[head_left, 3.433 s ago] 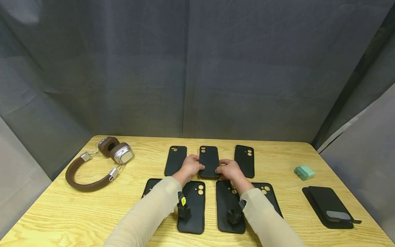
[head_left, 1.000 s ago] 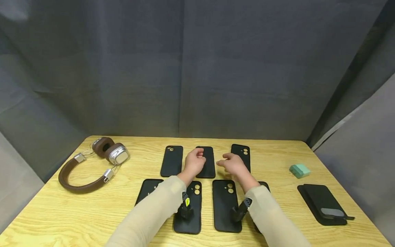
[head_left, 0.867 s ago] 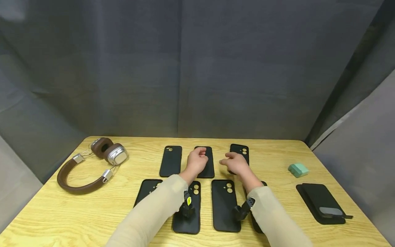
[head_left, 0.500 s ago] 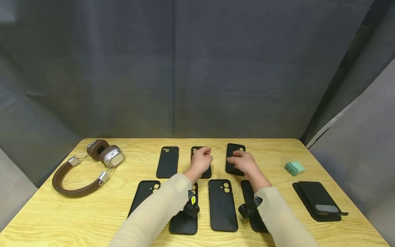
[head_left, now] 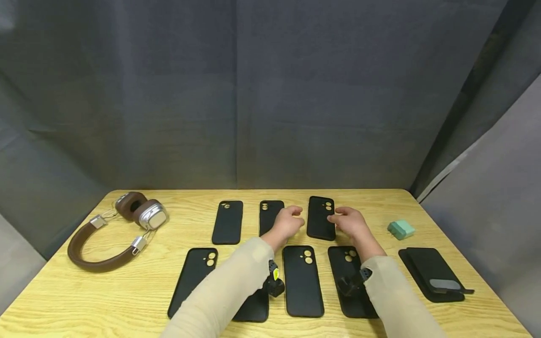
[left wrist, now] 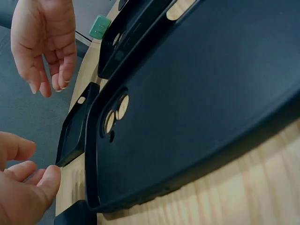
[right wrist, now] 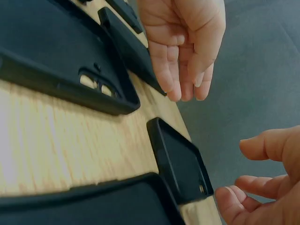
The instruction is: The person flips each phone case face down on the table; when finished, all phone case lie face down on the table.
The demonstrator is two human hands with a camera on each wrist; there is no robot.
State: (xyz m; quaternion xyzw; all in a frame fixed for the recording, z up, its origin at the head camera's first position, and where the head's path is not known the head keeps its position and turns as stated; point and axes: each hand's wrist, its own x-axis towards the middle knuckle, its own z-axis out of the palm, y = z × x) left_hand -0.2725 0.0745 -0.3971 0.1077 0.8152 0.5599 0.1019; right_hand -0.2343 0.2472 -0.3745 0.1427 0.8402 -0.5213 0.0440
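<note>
Several black phone cases lie in two rows on the wooden table. My left hand (head_left: 288,222) hovers between the back-middle phone case (head_left: 269,217) and the back-right phone case (head_left: 320,219), fingers relaxed and holding nothing. To the right of the back-right case is my right hand (head_left: 354,226), its fingertips close to that case's right edge; contact cannot be told. In the right wrist view that case (right wrist: 180,164) lies between the left hand (right wrist: 185,42) above and the right hand (right wrist: 267,183) below, both with loose fingers. The left sleeve partly covers a front-row phone case (head_left: 254,310).
Brown headphones (head_left: 99,266) rest at the left. A green charger-like block (head_left: 400,229) and a black wallet-like folded item (head_left: 433,272) lie at the right. Other phone cases stand in the rows: back-left (head_left: 227,223), front-left (head_left: 191,281), front-middle (head_left: 303,281), front-right (head_left: 354,277).
Earlier both hands held the back-middle phone case by its sides. They have let go and moved right, to either side of the back-right case. The head view has turned slightly right.
</note>
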